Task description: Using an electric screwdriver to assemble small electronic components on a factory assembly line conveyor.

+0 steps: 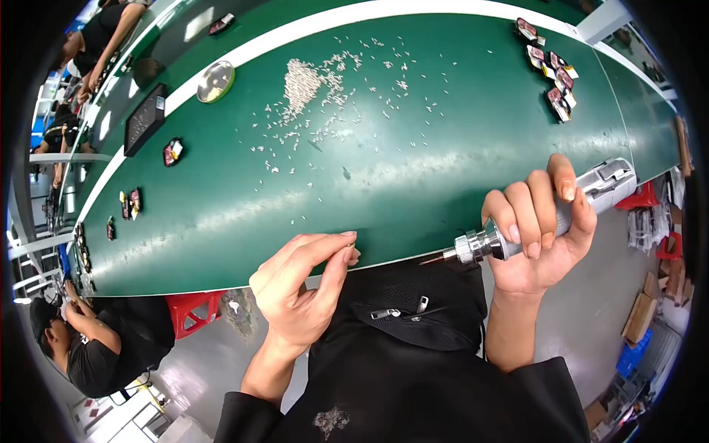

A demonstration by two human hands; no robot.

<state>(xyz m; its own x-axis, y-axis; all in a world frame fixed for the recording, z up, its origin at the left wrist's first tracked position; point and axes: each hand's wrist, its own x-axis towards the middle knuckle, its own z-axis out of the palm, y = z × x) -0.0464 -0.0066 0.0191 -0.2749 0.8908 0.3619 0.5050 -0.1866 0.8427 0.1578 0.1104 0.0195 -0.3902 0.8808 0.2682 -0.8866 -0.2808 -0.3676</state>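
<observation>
My right hand (535, 236) is wrapped around a silver power screwdriver (607, 184), held almost level above the table's near edge. Its thin bit (437, 258) points left, toward my other hand. My left hand (299, 284) is closed in a pinch at that same edge, thumb against fingertips; anything between them is too small to make out. Beyond both hands, a pile of tiny pale rod-like pieces (301, 85) lies on the green table (413, 192), with many more scattered around it.
Small dark parts with coloured labels (559, 103) cluster at the far right. More labelled parts (173, 152) lie at the left, near a black tray (145, 119) and a round dish (216, 81). A co-worker (103, 340) sits at the lower left beside a red stool (193, 311).
</observation>
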